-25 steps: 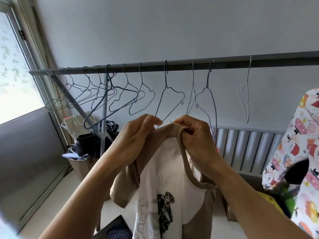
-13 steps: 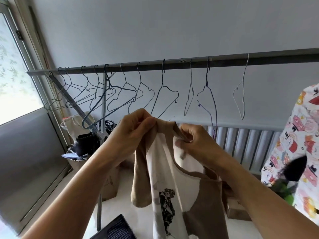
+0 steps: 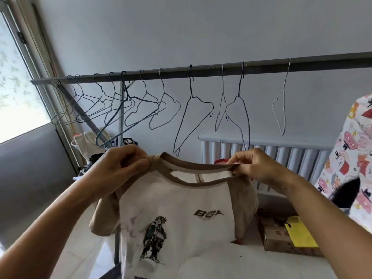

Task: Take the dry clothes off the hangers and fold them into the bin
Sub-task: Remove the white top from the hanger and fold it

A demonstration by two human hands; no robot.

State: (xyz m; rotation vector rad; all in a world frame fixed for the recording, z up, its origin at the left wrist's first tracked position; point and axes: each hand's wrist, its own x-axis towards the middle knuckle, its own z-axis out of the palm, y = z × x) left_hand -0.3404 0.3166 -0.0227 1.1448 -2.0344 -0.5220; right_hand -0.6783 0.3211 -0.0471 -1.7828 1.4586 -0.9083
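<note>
Below rail, in front of radiator: shirt held up in the air, off any hanger, front facing cam.

Grip:
- L hand: thumb + fingers pinch neckband at its left end, by shoulder seam.
- R hand: thumb + fingers pinch neckband at its right end.
- Neck opening pulled wide between the two; body hangs free below.

Progress (judged):
- Every one of the hangers seen on rail is bare, so unhanging looks mostly done.
- Printed garment hangs at far right edge. Likely still to do; can't tell if it's on a hanger.
- Shirt itself not yet folded. Looks like the set-up for the 1st fold.
- Bin not clearly in view. Dark edge at bottom left may be it; can't tell, and can't see what's already in it.

Materials / shapes:
- Shirt: soft, limp knit. Cream body, tan sleeves + tan neckband. Black figure print and small logo on chest. Grey smudges beside figure: stain or print, can't tell. Sleeves droop.
- Hangers: thin wire, grey, dark and white, roughly triangular. Several are bent or twisted edge-on.
- Rail: dark, straight metal bar w/ diagonal brace at left.
- Radiator: white vertical tubes.
- Garment: white w/ bright cartoon pattern.
- Box: brown cardboard, w/ a yellow tag.
</note>
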